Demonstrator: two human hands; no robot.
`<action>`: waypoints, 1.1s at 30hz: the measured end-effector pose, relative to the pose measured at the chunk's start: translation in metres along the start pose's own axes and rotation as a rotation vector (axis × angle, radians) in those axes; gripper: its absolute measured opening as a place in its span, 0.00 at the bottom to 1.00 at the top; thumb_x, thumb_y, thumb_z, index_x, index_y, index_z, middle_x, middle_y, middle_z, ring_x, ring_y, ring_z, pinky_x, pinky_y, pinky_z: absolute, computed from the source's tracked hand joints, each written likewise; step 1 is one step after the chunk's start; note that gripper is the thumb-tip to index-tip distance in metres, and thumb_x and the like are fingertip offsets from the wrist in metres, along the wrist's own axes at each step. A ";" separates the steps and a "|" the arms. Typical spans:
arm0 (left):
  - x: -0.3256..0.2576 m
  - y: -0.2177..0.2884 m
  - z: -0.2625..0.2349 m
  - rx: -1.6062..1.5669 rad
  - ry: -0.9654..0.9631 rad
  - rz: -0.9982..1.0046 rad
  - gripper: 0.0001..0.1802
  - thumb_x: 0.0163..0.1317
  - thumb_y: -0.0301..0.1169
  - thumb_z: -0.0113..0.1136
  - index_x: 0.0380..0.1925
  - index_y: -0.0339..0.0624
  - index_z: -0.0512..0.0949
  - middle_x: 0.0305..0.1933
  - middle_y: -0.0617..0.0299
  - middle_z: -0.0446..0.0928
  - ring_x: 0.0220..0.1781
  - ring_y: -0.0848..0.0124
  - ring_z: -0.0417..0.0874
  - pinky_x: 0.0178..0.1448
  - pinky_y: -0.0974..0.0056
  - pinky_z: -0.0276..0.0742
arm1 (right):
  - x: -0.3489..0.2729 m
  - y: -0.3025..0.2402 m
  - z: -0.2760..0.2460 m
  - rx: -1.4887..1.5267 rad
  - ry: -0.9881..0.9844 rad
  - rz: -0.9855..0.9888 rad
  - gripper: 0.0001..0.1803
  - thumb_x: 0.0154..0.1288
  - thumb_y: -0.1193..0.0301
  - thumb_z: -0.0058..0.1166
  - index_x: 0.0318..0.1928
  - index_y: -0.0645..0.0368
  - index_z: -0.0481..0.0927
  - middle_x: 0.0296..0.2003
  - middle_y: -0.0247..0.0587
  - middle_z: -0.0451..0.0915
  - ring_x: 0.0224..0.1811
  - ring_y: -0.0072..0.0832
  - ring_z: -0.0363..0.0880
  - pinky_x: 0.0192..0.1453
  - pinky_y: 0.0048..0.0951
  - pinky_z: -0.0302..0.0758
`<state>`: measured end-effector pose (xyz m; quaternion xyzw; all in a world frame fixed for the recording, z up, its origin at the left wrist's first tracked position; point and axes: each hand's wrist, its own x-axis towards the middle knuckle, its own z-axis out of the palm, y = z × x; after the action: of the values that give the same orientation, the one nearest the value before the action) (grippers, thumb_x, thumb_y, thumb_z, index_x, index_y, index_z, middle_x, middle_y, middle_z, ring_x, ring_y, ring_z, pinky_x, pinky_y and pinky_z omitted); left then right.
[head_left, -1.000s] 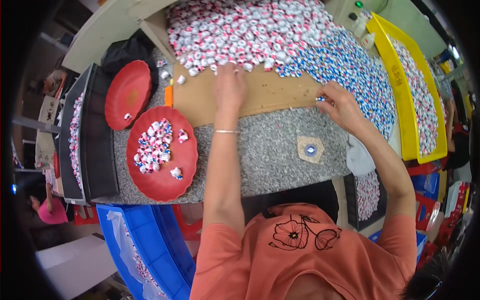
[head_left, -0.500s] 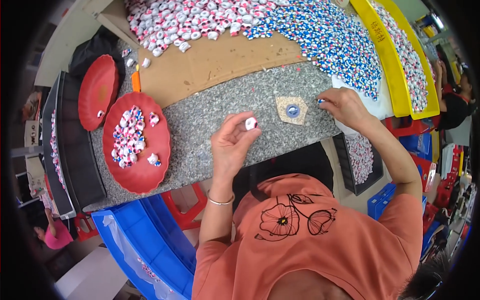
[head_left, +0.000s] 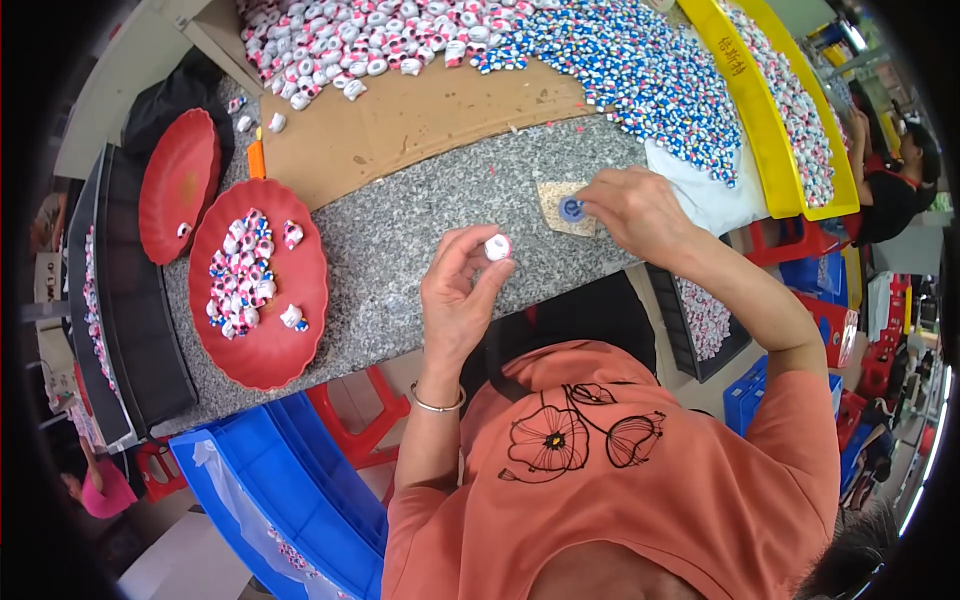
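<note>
Between the thumb and fingers of my left hand [head_left: 460, 285] is a small white-and-pink figurine head [head_left: 497, 247], held above the grey speckled table [head_left: 385, 285]. My right hand [head_left: 640, 210] is pinched, its fingertips over a small round blue-rimmed dish [head_left: 572, 209] on a tan board [head_left: 552, 212]. Whatever the right fingers hold is hidden now; half a second ago a small blue piece showed in them. To the left, a scalloped red plate [head_left: 285, 360] carries several white, pink and blue figurines [head_left: 240, 275].
White-and-pink heads [head_left: 340, 45] and small blue pieces [head_left: 640, 75] are heaped along the far side, behind brown cardboard [head_left: 420, 120]. A second red plate [head_left: 180, 170] leans at far left. A yellow bin [head_left: 745, 110] stands right, a blue bin [head_left: 270, 480] below left. Other people are at both edges.
My right hand has moved left from beside the white cloth to the round dish on the tan board. My left hand keeps its figurine head, turned slightly. The whole view has shifted a little.
</note>
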<state>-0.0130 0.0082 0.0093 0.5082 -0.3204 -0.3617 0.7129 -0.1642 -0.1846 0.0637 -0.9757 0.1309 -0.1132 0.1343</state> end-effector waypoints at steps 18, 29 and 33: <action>-0.001 -0.007 0.024 0.345 0.016 0.075 0.17 0.55 0.12 0.61 0.47 0.30 0.77 0.48 0.58 0.73 0.47 0.72 0.81 0.50 0.70 0.82 | 0.007 0.005 0.012 0.026 -0.026 -0.129 0.03 0.54 0.79 0.55 0.31 0.63 0.78 0.26 0.45 0.74 0.28 0.45 0.76 0.34 0.40 0.73; 0.012 -0.021 0.047 0.401 0.045 0.223 0.18 0.53 0.16 0.66 0.46 0.35 0.79 0.46 0.54 0.78 0.41 0.69 0.84 0.41 0.68 0.84 | -0.012 -0.010 -0.002 1.160 -0.065 0.560 0.08 0.65 0.75 0.57 0.43 0.65 0.82 0.32 0.32 0.83 0.33 0.13 0.78 0.38 0.19 0.75; 0.011 -0.016 0.049 0.441 -0.052 0.250 0.20 0.53 0.15 0.65 0.47 0.36 0.80 0.44 0.54 0.79 0.41 0.70 0.83 0.41 0.69 0.82 | -0.017 -0.017 -0.003 1.236 -0.093 0.570 0.06 0.65 0.75 0.57 0.39 0.65 0.83 0.30 0.34 0.83 0.31 0.16 0.77 0.35 0.19 0.74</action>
<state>-0.0509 -0.0293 0.0087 0.5985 -0.4700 -0.2051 0.6155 -0.1772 -0.1640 0.0681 -0.6511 0.2882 -0.0856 0.6969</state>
